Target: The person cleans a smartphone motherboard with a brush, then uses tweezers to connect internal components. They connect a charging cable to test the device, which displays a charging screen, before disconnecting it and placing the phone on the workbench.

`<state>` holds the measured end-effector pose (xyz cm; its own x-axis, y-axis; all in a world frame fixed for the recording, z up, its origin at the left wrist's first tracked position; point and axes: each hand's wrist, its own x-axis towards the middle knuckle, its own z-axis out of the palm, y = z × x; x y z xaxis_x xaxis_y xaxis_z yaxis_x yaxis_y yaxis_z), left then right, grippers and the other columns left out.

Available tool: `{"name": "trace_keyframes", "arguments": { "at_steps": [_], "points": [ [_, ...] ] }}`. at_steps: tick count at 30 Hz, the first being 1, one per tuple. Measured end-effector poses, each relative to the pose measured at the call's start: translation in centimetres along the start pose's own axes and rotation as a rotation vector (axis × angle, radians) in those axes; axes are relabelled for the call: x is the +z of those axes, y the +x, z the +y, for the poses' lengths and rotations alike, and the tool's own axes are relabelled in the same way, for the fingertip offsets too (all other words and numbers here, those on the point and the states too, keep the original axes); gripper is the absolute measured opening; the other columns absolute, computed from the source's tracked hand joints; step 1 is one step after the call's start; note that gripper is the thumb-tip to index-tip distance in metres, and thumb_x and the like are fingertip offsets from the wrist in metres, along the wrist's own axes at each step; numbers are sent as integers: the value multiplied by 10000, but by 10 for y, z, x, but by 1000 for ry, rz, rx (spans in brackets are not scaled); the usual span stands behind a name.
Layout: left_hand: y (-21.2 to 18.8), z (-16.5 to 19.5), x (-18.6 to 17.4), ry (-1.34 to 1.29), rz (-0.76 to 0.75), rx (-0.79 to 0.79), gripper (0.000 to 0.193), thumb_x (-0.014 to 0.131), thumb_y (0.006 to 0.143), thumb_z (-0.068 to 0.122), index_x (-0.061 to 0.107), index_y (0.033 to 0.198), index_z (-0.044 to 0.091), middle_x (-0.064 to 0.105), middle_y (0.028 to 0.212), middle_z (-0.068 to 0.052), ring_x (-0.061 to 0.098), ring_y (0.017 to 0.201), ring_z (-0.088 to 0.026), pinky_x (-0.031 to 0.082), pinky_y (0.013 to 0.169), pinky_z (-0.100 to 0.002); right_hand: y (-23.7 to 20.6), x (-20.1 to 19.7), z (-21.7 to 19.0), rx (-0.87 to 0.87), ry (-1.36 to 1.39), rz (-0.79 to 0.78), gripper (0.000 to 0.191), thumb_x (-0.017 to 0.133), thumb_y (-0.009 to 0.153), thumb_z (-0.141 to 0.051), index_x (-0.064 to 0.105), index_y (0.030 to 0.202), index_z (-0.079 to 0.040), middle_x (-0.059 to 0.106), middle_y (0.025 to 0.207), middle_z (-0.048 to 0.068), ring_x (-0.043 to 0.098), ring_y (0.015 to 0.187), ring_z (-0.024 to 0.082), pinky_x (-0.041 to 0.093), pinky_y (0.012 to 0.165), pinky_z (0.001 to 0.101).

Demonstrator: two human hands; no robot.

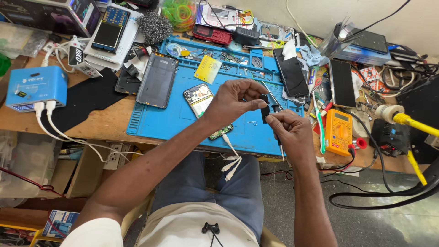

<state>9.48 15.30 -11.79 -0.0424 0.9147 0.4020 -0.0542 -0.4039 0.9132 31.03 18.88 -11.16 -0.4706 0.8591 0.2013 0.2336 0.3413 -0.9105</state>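
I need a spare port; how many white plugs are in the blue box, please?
2: left plug and right plug, side by side under the blue box; other sides are hidden.

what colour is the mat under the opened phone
Blue, on the work mat beneath the opened phone; head view.

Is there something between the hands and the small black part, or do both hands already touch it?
Nothing visible stands between them. The left hand and the right hand both pinch the small black part directly, holding it in the air above the blue work mat. The right hand also holds a thin tool.
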Motion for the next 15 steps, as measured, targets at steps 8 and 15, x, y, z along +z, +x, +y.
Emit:
{"name": "trace_keyframes", "arguments": {
  "at_steps": [8,15],
  "points": [
    [12,0,3,23,35,-133,169,705,984,150,760,1047,3,760,850,-40,719,754,-79,630,708,-252,-4,9,11,-83,-179,104,133,804,935,-144,808,1011,-34,577,727,-1,458,610,71,365,535,268],
    [4,-3,6,-168,-3,-312,242,637,1034,134,720,1215,-2,763,1048,-69,748,905,-117,628,796,-257,-10,15,12,-574,-663,292,220,845,947,-106,768,1151,-76,647,989,75,654,749,179,519,626,341]
  ]
}}
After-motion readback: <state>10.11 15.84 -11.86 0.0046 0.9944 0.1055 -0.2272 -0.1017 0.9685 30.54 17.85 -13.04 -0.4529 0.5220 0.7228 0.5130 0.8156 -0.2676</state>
